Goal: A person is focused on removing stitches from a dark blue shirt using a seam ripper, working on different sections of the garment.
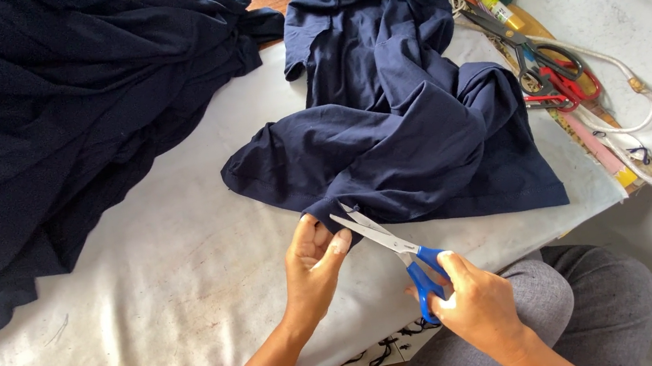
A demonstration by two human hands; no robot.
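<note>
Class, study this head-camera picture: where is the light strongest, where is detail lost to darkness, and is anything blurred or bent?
Head view: daylight washes out the white table cover at lower left; the dark fabric pile loses its folds in shadow; the left hand, right hand, blue-handled scissors and navy garment are sharp; the wide lens bows the table edges.

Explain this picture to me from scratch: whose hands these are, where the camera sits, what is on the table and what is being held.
There is no machine here, only a person's two bare hands. The one picture comes from a camera worn on that person's head, looking down. The left hand pinches the near edge of a dark navy garment lying crumpled on the white table cover. The right hand holds blue-handled scissors, blades open at that edge. A big heap of dark cloth fills the far left. On the right lie red-handled scissors, a white cord and a ruler-like strip.
</note>
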